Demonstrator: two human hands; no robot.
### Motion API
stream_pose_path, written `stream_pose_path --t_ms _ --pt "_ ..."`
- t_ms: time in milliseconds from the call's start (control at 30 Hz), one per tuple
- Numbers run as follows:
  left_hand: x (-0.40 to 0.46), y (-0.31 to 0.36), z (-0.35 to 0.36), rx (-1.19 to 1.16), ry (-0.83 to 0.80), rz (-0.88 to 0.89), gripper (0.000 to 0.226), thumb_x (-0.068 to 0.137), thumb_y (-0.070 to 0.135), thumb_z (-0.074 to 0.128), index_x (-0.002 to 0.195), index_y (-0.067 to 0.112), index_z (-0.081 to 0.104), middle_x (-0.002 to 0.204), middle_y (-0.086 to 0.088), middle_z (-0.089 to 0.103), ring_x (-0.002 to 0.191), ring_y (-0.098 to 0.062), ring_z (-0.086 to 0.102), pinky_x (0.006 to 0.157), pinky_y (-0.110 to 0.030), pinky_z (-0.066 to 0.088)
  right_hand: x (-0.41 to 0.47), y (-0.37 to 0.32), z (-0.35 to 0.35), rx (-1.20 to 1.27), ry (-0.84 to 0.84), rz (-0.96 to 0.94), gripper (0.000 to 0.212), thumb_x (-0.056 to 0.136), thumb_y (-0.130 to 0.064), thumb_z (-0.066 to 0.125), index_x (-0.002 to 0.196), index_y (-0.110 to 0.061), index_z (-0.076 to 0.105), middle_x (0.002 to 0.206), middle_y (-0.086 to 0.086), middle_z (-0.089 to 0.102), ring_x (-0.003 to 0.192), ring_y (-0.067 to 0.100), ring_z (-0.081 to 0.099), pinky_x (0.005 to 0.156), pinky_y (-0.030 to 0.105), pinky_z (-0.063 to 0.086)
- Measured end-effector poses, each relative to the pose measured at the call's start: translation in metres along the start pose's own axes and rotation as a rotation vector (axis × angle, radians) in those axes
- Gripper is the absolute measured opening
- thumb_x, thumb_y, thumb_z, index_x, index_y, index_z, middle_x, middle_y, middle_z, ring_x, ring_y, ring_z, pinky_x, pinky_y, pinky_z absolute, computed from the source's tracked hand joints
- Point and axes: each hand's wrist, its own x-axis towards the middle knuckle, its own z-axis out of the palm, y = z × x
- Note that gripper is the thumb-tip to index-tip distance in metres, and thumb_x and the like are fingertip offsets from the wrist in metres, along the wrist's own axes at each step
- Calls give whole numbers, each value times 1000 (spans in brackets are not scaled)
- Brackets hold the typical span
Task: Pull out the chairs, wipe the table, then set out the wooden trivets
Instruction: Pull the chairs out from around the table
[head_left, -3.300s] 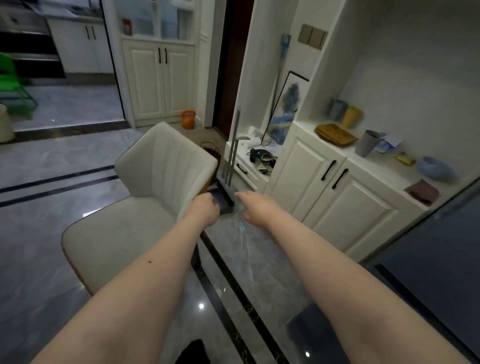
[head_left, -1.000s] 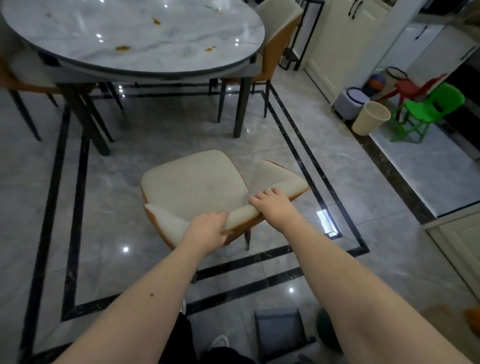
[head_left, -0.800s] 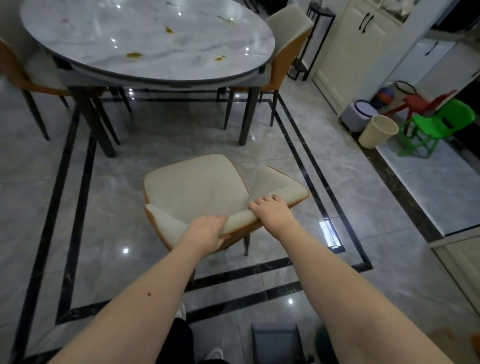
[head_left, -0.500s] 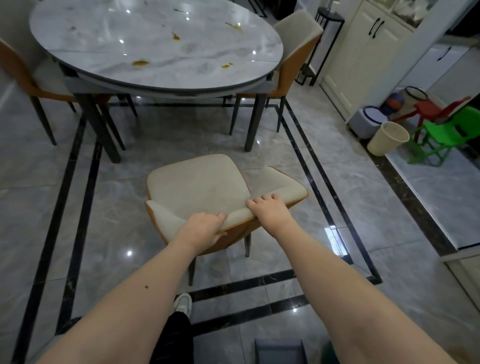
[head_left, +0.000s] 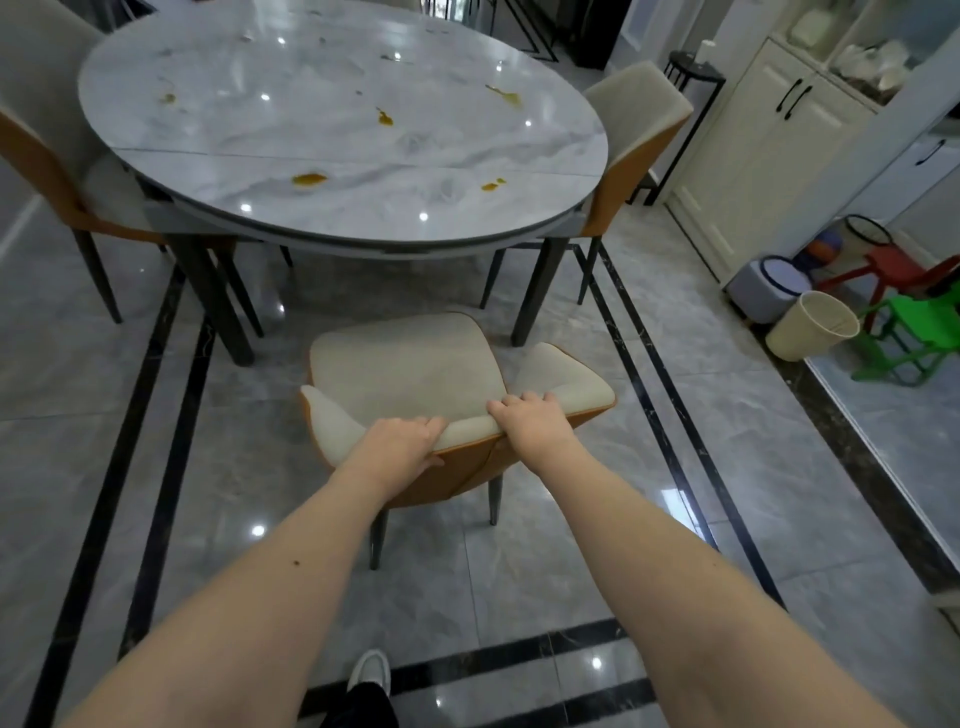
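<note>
Both hands, left hand (head_left: 402, 441) and right hand (head_left: 530, 423), grip the top of the cream chair (head_left: 410, 379) standing clear of the stained marble table (head_left: 332, 119). Two more chairs flank it: left chair (head_left: 47, 171), right chair (head_left: 636, 130). A waste bin (head_left: 810, 332) stands by the green stool (head_left: 919, 332).

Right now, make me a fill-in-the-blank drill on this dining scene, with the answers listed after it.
1. Both the left hand and the right hand grip the top of the chair's ____.
2. The held chair stands clear of the ____.
3. The round table carries several ____ stains.
4. By the cabinet a small plastic chair is ____.

Answers: backrest; table; orange; green
</note>
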Motion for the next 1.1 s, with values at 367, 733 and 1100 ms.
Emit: stream_pose_path --t_ms 367,733,1100 --pt "99 -96 -17 -60 15 1 43 93 45 48 129 23 41 122 0 59 105 -22 61 82 -36 49 124 15 -46 20 -3 -6 40 91 -11 54 128 -19 40 127 8 53 119 31 46 100 49 35" --pt "176 -165 -46 -30 -12 -289 40 92 35 54 128 28 40 122 1 56 107 -21 57 86 -34 44 237 23 -83 116 42 -160 48 93 -27 55 135 -21 34 128 9 52 116 33 48 98 54 38" --pt "211 -189 -56 -38 -47 -356 40 91 33 58 127 28 40 120 1 56 110 -22 54 89 -36 41 274 29 -93 135 91 -142 47 92 -31 58 132 -19 37 126 9 53 117 32 48 99 49 37"
